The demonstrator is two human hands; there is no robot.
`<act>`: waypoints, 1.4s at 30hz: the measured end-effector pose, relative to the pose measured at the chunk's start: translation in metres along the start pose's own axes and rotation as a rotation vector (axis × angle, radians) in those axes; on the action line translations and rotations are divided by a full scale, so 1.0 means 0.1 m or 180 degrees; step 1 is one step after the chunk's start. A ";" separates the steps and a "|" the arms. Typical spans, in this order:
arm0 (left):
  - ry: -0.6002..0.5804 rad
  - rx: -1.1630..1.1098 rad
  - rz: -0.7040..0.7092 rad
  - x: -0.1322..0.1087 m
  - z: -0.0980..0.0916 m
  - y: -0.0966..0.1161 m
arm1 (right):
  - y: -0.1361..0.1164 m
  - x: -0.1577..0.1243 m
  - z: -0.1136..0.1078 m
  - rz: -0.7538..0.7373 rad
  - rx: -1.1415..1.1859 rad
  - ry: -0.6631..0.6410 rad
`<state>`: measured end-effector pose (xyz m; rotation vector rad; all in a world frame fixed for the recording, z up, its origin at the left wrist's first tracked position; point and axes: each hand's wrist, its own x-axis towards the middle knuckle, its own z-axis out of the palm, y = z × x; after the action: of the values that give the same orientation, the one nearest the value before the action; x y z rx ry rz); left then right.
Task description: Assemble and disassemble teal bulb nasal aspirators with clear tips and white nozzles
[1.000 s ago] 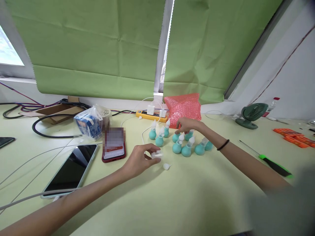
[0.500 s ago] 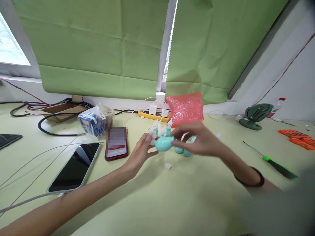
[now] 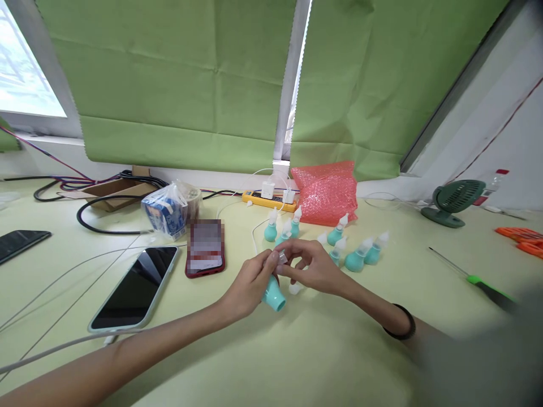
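A teal rubber bulb of a nasal aspirator rests in my left hand, its open neck pointing down toward me. Between both hands is a small clear plastic piece. My left thumb presses near it, and my right hand pinches it with the fingertips. Part of the bulb is hidden by my left fingers. Several teal aspirators with clear tips stand or lean behind my hands, among them one at the left and one at the right. A loose translucent piece lies below my right hand.
Left of my hands lie a red-cased phone and a larger phone with a cable. Behind are a bagged blue box, a yellow power strip and pink bubble wrap. A screwdriver and green fan are at right.
The bulb has passed from my right hand into my left and turned neck-down. My right hand has moved left to the clear piece. The view has shifted slightly, uncovering more aspirators.
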<state>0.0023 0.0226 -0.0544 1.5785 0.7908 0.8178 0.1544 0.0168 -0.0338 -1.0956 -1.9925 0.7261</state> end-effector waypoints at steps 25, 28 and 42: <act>-0.0463 -0.0474 0.0126 -0.02 -0.30 0.43 | -0.32 -0.25 -0.20 -0.2118 -0.2326 0.1396; -0.0545 0.0096 0.0317 -0.02 -0.35 0.50 | -0.33 -0.27 -0.21 -0.2062 -0.2375 0.1387; 0.0297 0.1885 0.1840 -0.04 -0.35 0.43 | -0.38 -0.16 -0.05 0.0558 0.1100 0.0850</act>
<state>-0.0267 0.0308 -0.0079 2.3746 0.6797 1.1390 0.1469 -0.0149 -0.0077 -1.1001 -1.4942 0.9235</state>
